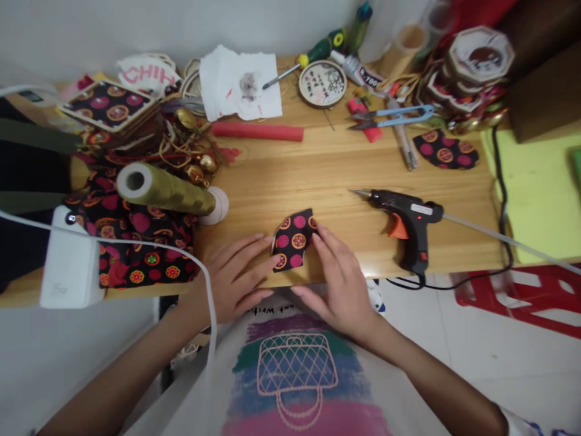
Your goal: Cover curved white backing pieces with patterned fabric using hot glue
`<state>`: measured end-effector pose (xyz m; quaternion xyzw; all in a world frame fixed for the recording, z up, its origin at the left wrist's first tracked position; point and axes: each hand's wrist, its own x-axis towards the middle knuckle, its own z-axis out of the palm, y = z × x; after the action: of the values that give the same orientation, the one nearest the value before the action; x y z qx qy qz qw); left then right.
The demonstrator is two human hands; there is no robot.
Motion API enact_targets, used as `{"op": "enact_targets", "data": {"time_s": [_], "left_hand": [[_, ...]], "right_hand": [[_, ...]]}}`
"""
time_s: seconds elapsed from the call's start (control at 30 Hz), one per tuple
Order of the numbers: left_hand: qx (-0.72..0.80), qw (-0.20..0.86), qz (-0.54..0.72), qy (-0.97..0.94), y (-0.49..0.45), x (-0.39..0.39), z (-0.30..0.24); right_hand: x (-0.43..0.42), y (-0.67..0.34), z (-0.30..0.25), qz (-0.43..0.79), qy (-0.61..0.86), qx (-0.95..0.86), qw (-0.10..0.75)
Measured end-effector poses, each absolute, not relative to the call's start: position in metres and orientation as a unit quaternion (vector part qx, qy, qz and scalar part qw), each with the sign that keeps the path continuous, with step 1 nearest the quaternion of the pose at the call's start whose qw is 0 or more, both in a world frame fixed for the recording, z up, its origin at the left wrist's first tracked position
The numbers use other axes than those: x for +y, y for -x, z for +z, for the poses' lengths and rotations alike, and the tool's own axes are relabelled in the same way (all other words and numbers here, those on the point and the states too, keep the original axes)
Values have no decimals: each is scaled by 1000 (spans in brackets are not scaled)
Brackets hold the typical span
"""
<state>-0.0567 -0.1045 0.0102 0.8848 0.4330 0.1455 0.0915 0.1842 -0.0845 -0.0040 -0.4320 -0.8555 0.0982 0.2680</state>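
A small curved piece of black fabric with pink and orange round patterns (296, 241) lies on the wooden table near its front edge. My left hand (238, 272) rests flat to its left, fingers stretched out, with fingertips touching the lower left edge. On the other side, my right hand (340, 275) has its fingers extended, their tips at the fabric's upper right edge. Neither hand grips anything. To the right lies a black glue gun (406, 224) with an orange trigger and a glue stick out of its back.
Blue thread snips (394, 115), a red stick (258, 131), a screwdriver (313, 53) and another patterned fabric piece (445, 149) lie farther back. A thread spool (167, 191), folded fabric (147, 269) and a white power bank (68, 260) are at left. A white cable (190, 253) crosses my left arm.
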Motion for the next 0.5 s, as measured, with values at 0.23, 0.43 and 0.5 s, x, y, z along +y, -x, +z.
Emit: {"op": "enact_targets", "data": {"time_s": [0.23, 0.43, 0.5], "left_hand": [[343, 63, 101, -932, 31, -64, 20], [368, 3, 98, -925, 10, -63, 12], [396, -22, 104, -912, -1, -68, 11]], "right_hand": [[-67, -248, 28, -27, 701, -681, 211], [-59, -267, 22, 82, 814, -559, 135], [-55, -264, 23, 113, 822, -544, 123]]}}
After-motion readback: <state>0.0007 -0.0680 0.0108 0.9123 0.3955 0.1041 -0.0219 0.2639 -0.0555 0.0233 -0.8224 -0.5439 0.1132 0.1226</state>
